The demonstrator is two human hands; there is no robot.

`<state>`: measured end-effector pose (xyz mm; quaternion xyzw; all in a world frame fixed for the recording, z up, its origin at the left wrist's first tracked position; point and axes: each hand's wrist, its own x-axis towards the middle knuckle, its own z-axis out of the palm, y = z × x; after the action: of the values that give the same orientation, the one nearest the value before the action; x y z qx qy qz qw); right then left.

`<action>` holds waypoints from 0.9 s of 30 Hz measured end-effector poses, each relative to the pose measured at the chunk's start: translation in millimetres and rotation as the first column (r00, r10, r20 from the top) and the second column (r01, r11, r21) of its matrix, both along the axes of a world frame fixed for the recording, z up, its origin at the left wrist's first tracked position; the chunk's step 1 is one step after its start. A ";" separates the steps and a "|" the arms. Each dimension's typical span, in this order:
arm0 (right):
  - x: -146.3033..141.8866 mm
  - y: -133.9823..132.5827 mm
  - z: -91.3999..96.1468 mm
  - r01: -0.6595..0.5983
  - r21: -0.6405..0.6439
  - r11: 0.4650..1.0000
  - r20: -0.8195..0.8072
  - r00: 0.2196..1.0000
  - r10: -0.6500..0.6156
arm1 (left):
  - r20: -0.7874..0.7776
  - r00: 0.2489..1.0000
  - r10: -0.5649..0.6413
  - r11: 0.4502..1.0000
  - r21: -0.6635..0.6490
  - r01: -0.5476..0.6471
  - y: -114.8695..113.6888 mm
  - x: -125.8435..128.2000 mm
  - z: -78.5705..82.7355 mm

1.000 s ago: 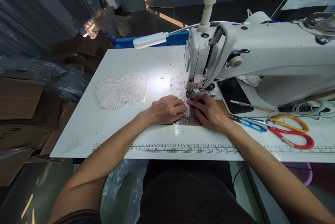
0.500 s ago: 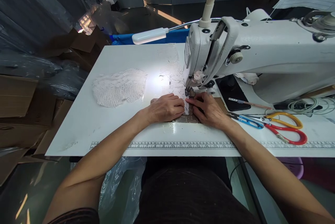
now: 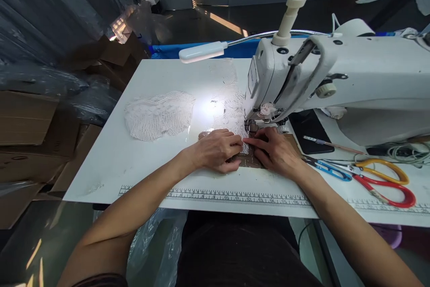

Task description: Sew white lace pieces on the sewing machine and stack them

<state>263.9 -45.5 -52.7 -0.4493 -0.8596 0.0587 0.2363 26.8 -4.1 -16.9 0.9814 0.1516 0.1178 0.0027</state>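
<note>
White lace (image 3: 246, 147) runs under the presser foot (image 3: 250, 126) of a white sewing machine (image 3: 268, 76). Its near end lies on a brown plate (image 3: 250, 160) at the needle area. My left hand (image 3: 221, 149) is closed, with curled fingers at the lace's left edge; their tips are partly hidden. From the other side, my right hand (image 3: 277, 150) rests with fingers apart, its index fingertip touching the lace near my left fingers and its thumb on the plate. More lace spreads behind the foot. A gathered white lace piece (image 3: 159, 114) lies farther left.
Scissors with red and yellow handles (image 3: 383, 179) and blue thread snips (image 3: 332, 169) lie right of my right hand. A black phone-like slab (image 3: 309, 132) is behind them. A lamp (image 3: 203, 52) hangs over the table, and a printed ruler (image 3: 215, 196) follows its front edge.
The view has shifted, so the table and machine appear farther right and lower. My left thumb has moved away from its fingers toward the front. The right hand keeps its place by the lace.
</note>
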 end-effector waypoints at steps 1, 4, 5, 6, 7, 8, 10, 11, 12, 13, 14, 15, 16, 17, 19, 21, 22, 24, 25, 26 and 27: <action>-1.5 0.3 1.3 0.016 0.010 1.000 0.017 1.000 -0.016 | 0.005 1.000 0.009 1.000 -0.017 -0.009 0.8 -0.4 -0.3; -6.2 2.8 5.2 0.051 0.046 0.998 0.068 0.996 -0.054 | 0.025 0.999 0.026 0.997 -0.068 -0.024 3.4 -0.6 -1.6; -7.6 4.1 6.2 0.058 0.058 0.997 0.082 0.995 -0.062 | 0.029 0.999 0.031 0.996 -0.083 -0.029 4.1 -0.4 -2.1; -8.5 5.4 6.8 0.065 0.066 0.996 0.095 0.993 -0.071 | 0.032 0.999 0.038 0.995 -0.097 -0.035 4.7 -0.2 -2.5; -9.1 6.6 7.1 0.073 0.072 0.995 0.108 0.991 -0.081 | 0.034 0.998 0.049 0.993 -0.108 -0.045 5.2 0.1 -2.9; -9.2 7.4 7.2 0.082 0.074 0.994 0.118 0.989 -0.091 | 0.035 0.998 0.059 0.992 -0.117 -0.054 5.6 0.4 -3.3; -8.2 7.8 7.0 0.082 0.071 0.994 0.120 0.989 -0.091 | 0.040 0.996 0.074 0.989 -0.128 -0.069 6.3 0.7 -4.1; -7.3 7.1 6.8 0.071 0.064 0.995 0.108 0.991 -0.077 | 0.042 0.996 0.078 0.989 -0.130 -0.071 6.7 0.8 -4.5; -6.3 6.1 6.8 0.053 0.055 0.997 0.089 0.994 -0.057 | 0.042 0.996 0.079 0.989 -0.131 -0.072 7.0 0.8 -4.8; -5.5 4.8 6.8 0.033 0.045 0.998 0.068 0.997 -0.036 | 0.039 0.996 0.077 0.989 -0.130 -0.072 7.4 0.8 -5.1; -5.0 3.5 6.9 0.019 0.034 0.999 0.050 0.999 -0.020 | 0.034 0.997 0.076 0.989 -0.129 -0.071 7.8 0.8 -5.2; -4.9 2.3 7.0 0.012 0.026 1.000 0.038 0.999 -0.013 | 0.029 0.997 0.077 0.989 -0.126 -0.073 8.2 0.8 -5.3; -5.1 1.5 7.1 0.013 0.022 1.000 0.032 0.999 -0.013 | 0.023 0.997 0.080 0.990 -0.122 -0.076 8.5 0.9 -5.2; -5.6 1.2 7.1 0.017 0.022 1.000 0.033 0.999 -0.018 | 0.017 0.996 0.083 0.990 -0.118 -0.080 8.7 1.1 -5.2; -6.9 1.6 6.8 0.031 0.034 0.999 0.046 0.998 -0.032 | 0.006 0.996 0.093 0.991 -0.101 -0.092 9.1 1.8 -5.0; -7.9 2.5 6.5 0.043 0.054 0.998 0.062 0.997 -0.047 | -0.005 0.994 0.105 0.991 -0.080 -0.105 9.3 2.7 -5.0; -8.1 2.6 6.4 0.047 0.062 0.997 0.065 0.997 -0.051 | -0.009 0.994 0.111 0.991 -0.070 -0.111 9.2 3.2 -5.0; -7.8 1.6 6.4 0.044 0.058 0.997 0.057 0.997 -0.047 | -0.012 0.992 0.124 0.991 -0.058 -0.124 9.1 4.1 -5.1; -7.6 0.7 6.5 0.040 0.049 0.998 0.048 0.998 -0.042 | -0.015 0.991 0.129 0.990 -0.055 -0.130 9.1 4.5 -5.1; -7.4 -0.4 6.7 0.035 0.039 0.999 0.039 0.999 -0.037 | -0.020 0.991 0.134 0.989 -0.051 -0.135 9.1 4.9 -5.2; -7.4 -1.4 6.9 0.033 0.030 0.999 0.034 0.999 -0.034 | -0.027 0.990 0.139 0.989 -0.047 -0.141 9.1 5.4 -5.2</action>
<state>256.5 -46.9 -45.9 -0.4612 -0.8565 0.0345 0.2291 32.2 5.1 -22.1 0.9693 0.2229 0.1024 0.0163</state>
